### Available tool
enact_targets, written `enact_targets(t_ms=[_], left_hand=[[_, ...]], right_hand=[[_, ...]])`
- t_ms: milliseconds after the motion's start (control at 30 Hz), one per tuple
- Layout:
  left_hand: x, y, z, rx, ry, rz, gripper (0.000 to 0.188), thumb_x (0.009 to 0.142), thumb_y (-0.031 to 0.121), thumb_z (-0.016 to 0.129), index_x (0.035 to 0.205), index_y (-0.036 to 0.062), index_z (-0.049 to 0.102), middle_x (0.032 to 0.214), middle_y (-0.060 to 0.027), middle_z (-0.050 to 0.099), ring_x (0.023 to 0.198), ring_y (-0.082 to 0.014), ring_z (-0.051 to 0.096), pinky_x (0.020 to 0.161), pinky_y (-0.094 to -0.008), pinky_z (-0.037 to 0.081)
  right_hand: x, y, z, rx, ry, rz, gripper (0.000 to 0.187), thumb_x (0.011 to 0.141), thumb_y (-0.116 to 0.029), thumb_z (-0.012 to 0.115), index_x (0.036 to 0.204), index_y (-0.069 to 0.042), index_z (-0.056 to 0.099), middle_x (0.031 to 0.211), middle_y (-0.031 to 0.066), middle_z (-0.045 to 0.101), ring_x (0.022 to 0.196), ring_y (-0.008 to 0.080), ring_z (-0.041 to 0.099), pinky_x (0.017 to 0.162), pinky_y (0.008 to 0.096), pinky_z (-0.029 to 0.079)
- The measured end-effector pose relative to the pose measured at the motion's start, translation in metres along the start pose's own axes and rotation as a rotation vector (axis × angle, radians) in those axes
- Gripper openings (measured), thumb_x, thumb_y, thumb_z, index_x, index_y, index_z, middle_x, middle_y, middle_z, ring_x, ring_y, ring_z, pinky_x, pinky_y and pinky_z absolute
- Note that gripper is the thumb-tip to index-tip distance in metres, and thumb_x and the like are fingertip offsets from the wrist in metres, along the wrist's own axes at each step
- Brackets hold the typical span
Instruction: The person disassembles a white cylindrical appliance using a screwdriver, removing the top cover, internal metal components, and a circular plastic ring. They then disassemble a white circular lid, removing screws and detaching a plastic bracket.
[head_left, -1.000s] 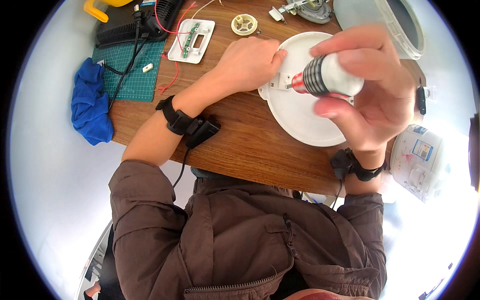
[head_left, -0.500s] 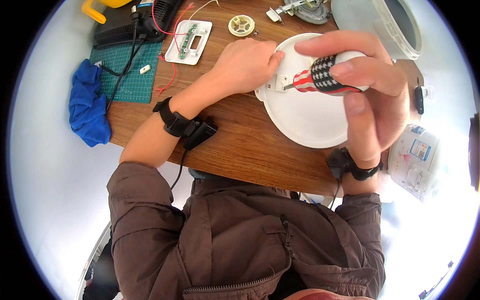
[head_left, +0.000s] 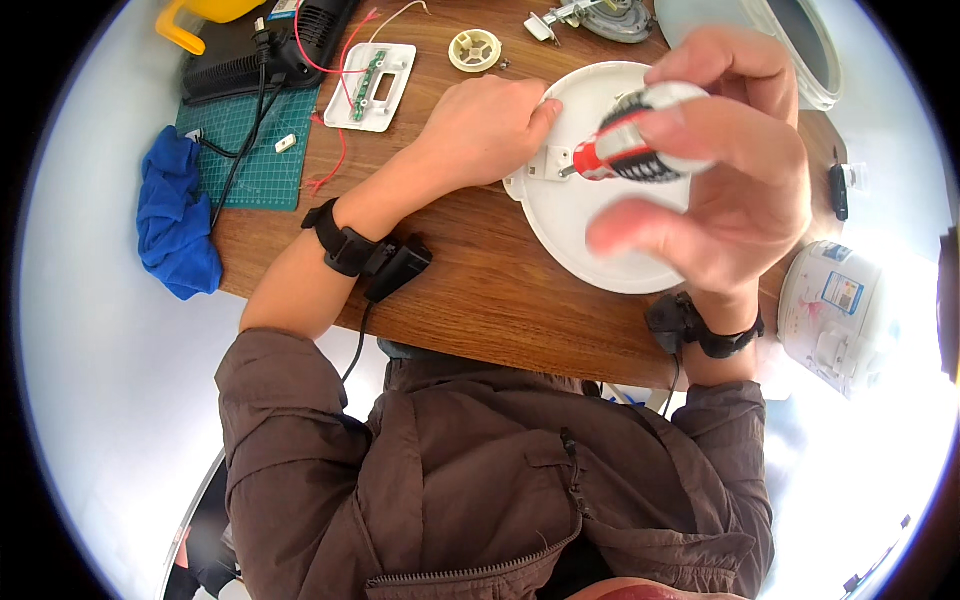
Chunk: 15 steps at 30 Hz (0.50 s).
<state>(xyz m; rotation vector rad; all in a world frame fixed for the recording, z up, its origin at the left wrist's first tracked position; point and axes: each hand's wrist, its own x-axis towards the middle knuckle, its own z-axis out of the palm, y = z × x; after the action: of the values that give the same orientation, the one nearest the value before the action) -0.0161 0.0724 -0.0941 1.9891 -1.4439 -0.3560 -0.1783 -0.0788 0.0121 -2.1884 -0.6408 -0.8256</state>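
Swung thumb of right hand [head_left: 750, 185] off screwdriver [head_left: 615, 149] since earlier frame — spread clear of handle now. Holding handle with other fingers, tip pointing left of them at white bracket [head_left: 543, 167] on round disc [head_left: 605, 250]. Curling fingers of left hand [head_left: 490, 130] at disc's edge — pinching or not, cannot tell.

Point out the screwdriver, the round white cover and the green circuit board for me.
Screwdriver [head_left: 618, 150]: head view, on its handle.
Round white cover [head_left: 568, 222]: head view, on its bare flat face.
Green circuit board [head_left: 367, 86]: head view, midway along its strip.
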Motion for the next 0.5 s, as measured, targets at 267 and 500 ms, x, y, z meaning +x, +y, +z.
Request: enact_targets(t_ms=[267,500], left_hand=[[0.004,-0.008,0.008,0.040,0.004,0.035,0.040,0.103,0.033,0.052,0.084,0.0003,0.065,0.074,-0.0212,0.068,0.073,-0.0423,0.067,0.069,-0.0548,0.051],[0.003,0.000,-0.002,0.092,-0.058,-0.005,0.040,0.103,0.033,0.052,0.084,0.0003,0.065,0.074,-0.0217,0.068,0.072,-0.0429,0.066,0.068,-0.0552,0.051]], right_hand=[[0.007,-0.004,0.010,0.120,0.095,0.079,0.038,0.098,-0.019,0.069,0.128,-0.002,0.055,0.125,0.0328,0.062,0.114,0.0341,0.065,0.092,0.0436,0.056],[0.003,-0.004,0.008,0.279,0.127,0.129,0.047,0.090,-0.007,0.075,0.130,0.001,0.053,0.122,0.0316,0.062,0.113,0.0338,0.066,0.092,0.0394,0.057]])
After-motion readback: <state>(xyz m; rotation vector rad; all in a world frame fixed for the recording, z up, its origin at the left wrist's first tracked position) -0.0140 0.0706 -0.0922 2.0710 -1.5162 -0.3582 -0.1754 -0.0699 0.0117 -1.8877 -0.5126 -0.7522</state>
